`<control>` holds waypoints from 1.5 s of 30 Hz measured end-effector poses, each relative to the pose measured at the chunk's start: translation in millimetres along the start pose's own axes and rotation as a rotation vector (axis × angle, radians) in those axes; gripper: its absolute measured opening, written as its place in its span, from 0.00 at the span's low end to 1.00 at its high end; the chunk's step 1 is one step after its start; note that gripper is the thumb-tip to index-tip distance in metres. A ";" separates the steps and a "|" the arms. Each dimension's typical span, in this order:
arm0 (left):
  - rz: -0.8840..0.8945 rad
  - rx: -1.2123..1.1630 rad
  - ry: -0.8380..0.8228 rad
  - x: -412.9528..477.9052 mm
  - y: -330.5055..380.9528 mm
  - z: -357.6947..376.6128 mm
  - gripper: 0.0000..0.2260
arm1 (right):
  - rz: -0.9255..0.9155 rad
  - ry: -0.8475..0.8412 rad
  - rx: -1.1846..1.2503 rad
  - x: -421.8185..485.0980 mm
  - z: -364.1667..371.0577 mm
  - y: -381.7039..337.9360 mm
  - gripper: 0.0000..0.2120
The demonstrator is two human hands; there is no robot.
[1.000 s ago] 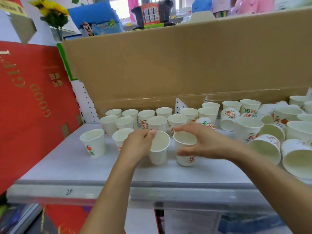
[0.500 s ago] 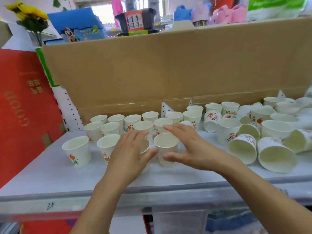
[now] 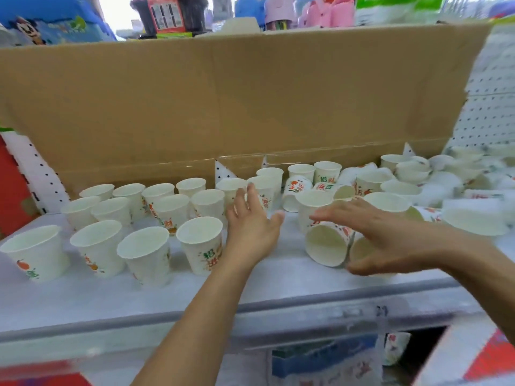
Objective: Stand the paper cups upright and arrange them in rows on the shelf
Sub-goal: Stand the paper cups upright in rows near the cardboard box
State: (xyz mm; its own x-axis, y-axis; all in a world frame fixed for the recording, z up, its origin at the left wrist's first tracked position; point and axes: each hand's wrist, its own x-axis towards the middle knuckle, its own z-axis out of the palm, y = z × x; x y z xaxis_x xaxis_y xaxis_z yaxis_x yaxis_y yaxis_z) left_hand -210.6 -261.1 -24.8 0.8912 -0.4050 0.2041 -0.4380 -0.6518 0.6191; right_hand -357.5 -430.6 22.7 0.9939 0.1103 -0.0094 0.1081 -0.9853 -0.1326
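Several white paper cups with orange and green print stand upright in rows on the left half of the white shelf [image 3: 250,293]. The nearest upright cup [image 3: 201,243] stands just left of my left hand [image 3: 250,227], which hovers open with straight fingers and holds nothing. Two cups lie on their sides at the right: a tipped cup [image 3: 327,246] with its mouth toward me, and a second tipped cup [image 3: 359,250] partly hidden under my right hand [image 3: 381,235]. That hand is spread over both, thumb below, fingers straight. More tipped and upright cups [image 3: 390,185] pile behind.
A tall cardboard sheet [image 3: 237,107] walls off the back of the shelf. White pegboard [image 3: 490,112] rises at the right, a red box [image 3: 11,190] at the left. Toys and packages sit above the cardboard. The shelf's front edge [image 3: 250,310] runs below my forearms.
Both hands have left the two upright front cups and moved right. My right hand now reaches over the tipped cups; the view has shifted right too.
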 end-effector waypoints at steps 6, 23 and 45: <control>-0.078 0.150 0.078 24.3 -0.9 24.0 0.31 | -0.066 0.058 -0.178 22.0 19.0 6.5 0.41; 0.021 0.469 -0.002 23.3 -7.1 17.4 0.40 | -0.165 0.467 0.306 35.4 24.8 17.5 0.34; 0.079 -0.367 0.467 -99.9 -39.5 -12.7 0.44 | 0.000 0.392 0.589 63.0 52.0 -60.3 0.36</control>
State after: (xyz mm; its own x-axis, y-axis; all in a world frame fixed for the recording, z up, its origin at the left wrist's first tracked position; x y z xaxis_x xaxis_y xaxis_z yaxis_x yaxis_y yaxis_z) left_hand -280.9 -186.8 -60.0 0.8514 -0.0639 0.5206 -0.5099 -0.3332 0.7931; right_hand -302.6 -357.5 -21.4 0.9412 -0.0536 0.3335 0.1876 -0.7381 -0.6481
